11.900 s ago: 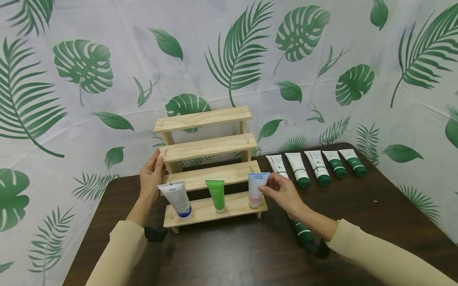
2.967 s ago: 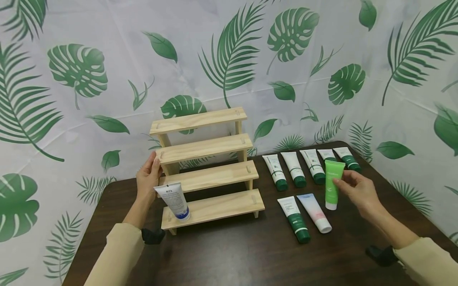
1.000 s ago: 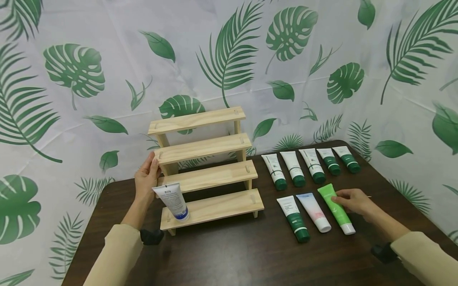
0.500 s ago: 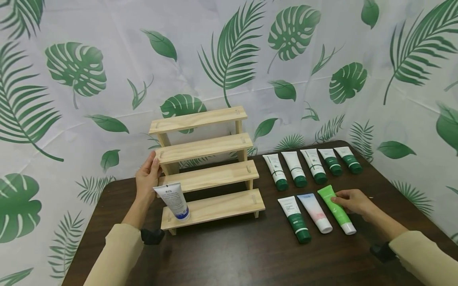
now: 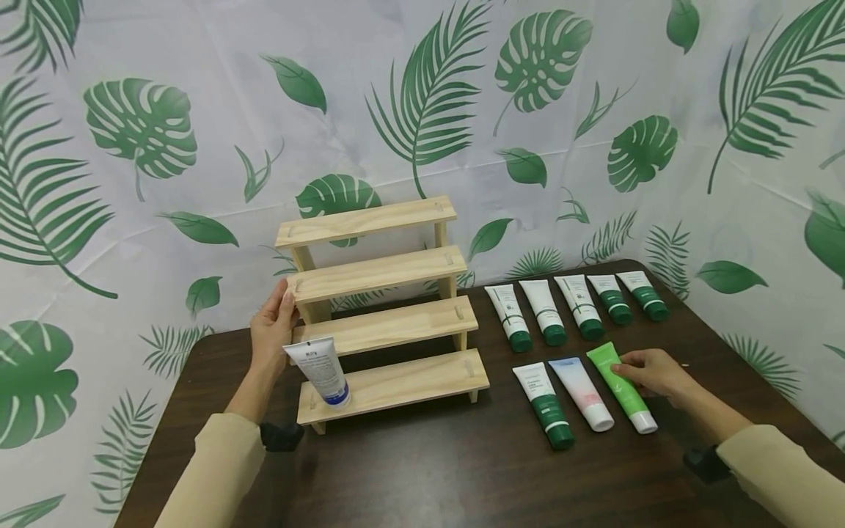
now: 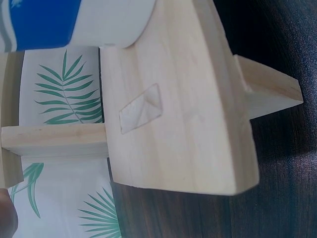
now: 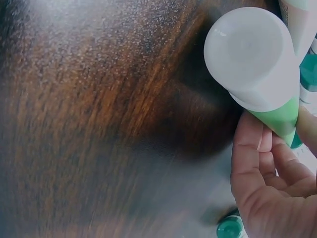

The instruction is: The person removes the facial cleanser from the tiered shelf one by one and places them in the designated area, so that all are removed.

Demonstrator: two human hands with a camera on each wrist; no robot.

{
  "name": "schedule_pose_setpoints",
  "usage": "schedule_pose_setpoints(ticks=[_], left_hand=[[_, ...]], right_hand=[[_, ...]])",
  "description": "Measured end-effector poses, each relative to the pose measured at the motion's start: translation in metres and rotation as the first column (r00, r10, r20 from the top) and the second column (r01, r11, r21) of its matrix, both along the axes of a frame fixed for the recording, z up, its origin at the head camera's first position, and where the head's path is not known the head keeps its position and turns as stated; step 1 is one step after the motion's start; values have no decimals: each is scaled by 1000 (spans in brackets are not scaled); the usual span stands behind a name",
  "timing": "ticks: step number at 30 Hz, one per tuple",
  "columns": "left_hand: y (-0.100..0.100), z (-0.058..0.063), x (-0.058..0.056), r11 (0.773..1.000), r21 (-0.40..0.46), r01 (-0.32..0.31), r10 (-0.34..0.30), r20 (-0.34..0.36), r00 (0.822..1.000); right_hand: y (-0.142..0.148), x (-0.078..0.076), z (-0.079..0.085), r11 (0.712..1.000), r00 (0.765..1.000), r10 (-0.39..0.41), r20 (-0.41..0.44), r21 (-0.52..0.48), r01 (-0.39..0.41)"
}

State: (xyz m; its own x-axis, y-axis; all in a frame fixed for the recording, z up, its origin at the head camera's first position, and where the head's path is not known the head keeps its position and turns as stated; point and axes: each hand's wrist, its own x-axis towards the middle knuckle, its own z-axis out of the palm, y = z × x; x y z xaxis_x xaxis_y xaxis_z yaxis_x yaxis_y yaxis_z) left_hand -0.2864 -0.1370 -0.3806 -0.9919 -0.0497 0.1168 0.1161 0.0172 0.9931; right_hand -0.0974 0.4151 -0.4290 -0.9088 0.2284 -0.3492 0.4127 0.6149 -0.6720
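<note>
At the left end of the four-tier wooden display rack (image 5: 379, 275), my left hand (image 5: 272, 326) grips the side of a middle tier. A white tube with a blue cap (image 5: 320, 370) stands on the lowest tier, leaning slightly left. My right hand (image 5: 655, 372) pinches a green squeeze tube (image 5: 623, 390) by its side, and the tube lies slanted on the table. Its white cap (image 7: 250, 54) fills the upper right of the right wrist view. Beside it lie a blue-to-pink tube (image 5: 581, 392) and a white-and-green tube (image 5: 544, 405).
Several white tubes with green caps lie in a back row on the dark wooden table (image 5: 422, 477), one of them a slim tube (image 5: 510, 317). A leaf-patterned cloth (image 5: 218, 132) hangs behind the rack and down both sides.
The blue-to-pink and green tubes have gone from the lowest tier to the table at right. The green one was lowered from upright to lying. Over the last second, almost nothing moves.
</note>
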Motion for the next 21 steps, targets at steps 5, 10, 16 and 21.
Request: schedule_pose_setpoints(ticks=[5, 10, 16, 21], left_hand=[[0, 0, 0, 1000, -6, 2, -2, -2, 1000], [-1, -1, 0, 1000, -2, -3, 3, -6, 1000], [-1, -1, -1, 1000, 9, 5, -5, -5, 1000], [-1, -1, -1, 1000, 10, 9, -9, -3, 1000]], right_hand=[[1, 0, 2, 1000, 1000, 7, 11, 12, -7], [2, 0, 3, 999, 1000, 8, 17, 41, -9], [3, 2, 4, 998, 1000, 12, -7, 58, -12], [5, 3, 5, 996, 1000, 2, -10, 88, -2]])
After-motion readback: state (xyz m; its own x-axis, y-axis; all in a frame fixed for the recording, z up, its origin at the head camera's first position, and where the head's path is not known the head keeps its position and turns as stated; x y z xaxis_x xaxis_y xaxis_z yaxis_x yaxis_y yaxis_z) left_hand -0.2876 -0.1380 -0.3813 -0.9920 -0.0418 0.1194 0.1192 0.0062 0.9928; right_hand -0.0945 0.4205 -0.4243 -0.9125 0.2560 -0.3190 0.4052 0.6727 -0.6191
